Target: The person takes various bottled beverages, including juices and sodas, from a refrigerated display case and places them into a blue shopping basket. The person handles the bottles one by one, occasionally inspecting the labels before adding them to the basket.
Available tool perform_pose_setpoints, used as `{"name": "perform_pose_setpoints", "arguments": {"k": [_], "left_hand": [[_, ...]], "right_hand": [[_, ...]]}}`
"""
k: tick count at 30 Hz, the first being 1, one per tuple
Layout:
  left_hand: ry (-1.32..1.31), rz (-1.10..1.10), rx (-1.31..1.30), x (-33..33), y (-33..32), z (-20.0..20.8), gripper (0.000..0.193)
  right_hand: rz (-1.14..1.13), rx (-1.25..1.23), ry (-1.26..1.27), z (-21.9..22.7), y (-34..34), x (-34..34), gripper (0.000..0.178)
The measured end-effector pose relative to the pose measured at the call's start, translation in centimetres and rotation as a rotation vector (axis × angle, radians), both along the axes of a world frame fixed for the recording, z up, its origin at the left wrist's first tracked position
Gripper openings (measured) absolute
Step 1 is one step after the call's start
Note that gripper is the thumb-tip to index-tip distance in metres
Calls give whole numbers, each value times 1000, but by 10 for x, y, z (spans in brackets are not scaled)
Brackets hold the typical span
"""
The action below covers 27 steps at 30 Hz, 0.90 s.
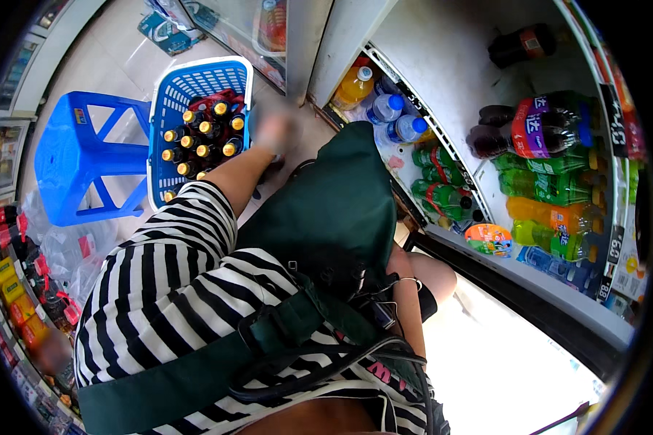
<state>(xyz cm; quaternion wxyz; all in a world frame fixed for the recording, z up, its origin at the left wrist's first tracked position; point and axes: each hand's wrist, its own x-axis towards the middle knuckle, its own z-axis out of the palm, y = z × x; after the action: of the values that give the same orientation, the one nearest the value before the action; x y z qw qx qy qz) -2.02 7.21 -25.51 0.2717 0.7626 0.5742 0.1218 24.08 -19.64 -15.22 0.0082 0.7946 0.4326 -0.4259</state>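
My left arm reaches out of a striped sleeve toward the right side of a blue plastic basket [154, 156]. At its end, my left hand [274, 132] is a blur beside the rim, so its fingers cannot be made out. Several dark bottles [205, 129] with yellow caps stand in the basket, with something red among them. My right forearm, banded at the wrist, runs up along the dark green apron [334, 196]. Only the back part of my right hand [400, 259] shows past the cloth; its fingers are hidden.
A blue plastic stool [80, 159] stands left of the basket. To the right, an open fridge holds drink bottles [551, 203] on shelves. Its glass door [239, 32] is beyond the basket. Clear plastic bags [76, 239] and packaged goods [18, 301] lie at the left.
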Motion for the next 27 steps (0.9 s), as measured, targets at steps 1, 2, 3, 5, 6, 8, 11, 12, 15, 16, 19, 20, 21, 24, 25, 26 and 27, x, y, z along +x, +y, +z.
{"name": "perform_pose_setpoints", "arguments": {"k": [1, 2, 3, 5, 6, 8, 11, 12, 15, 16, 19, 20, 21, 24, 25, 26, 27], "left_hand": [[-19, 1, 11, -2, 0, -10, 26], [66, -26, -6, 1, 2, 5, 28], [60, -37, 22, 0, 3, 0, 30], [46, -57, 84, -2, 9, -4, 35], [56, -48, 69, -2, 8, 0, 37], [71, -40, 46, -1, 6, 10, 41], [50, -49, 42, -5, 5, 14, 47], [12, -52, 51, -4, 6, 14, 49], [-56, -20, -59, 4, 10, 17, 57], [-224, -13, 38, 8, 8, 28, 33], [-266, -29, 26, 3, 1, 32, 56], [-225, -63, -33, 5, -1, 35, 79], [-193, -64, -24, -2, 4, 4, 80], [-104, -68, -18, -18, 7, -54, 83], [-84, -94, -6, -18, 3, -51, 84], [-55, -110, 5, -23, -2, -44, 85], [-33, -127, -17, -24, -4, -38, 85]], "right_hand": [[13, 8, 25, 0, 0, 0, 38], [1, -6, 32, -3, 1, 1, 40], [17, 10, 40, -7, 0, 2, 40], [53, 50, 52, -16, -3, 6, 41], [52, 49, 49, -21, -4, 7, 42], [53, 49, 41, -25, -3, 7, 43], [40, -7, 44, -23, 2, 3, 40], [111, 9, 70, -36, -4, 10, 38], [92, -47, 130, -55, -17, 19, 34], [-31, 21, 135, -121, -52, 43, 34], [183, -55, -26, -60, -10, 16, 39], [176, 72, 68, -60, -11, 17, 40], [154, 71, 57, -49, -5, 14, 40], [157, 65, 63, -28, 3, 4, 39], [144, 79, 49, -34, -4, 9, 39], [142, 90, 46, -31, -2, 6, 38], [143, 101, 43, -28, 1, 4, 38]]}}
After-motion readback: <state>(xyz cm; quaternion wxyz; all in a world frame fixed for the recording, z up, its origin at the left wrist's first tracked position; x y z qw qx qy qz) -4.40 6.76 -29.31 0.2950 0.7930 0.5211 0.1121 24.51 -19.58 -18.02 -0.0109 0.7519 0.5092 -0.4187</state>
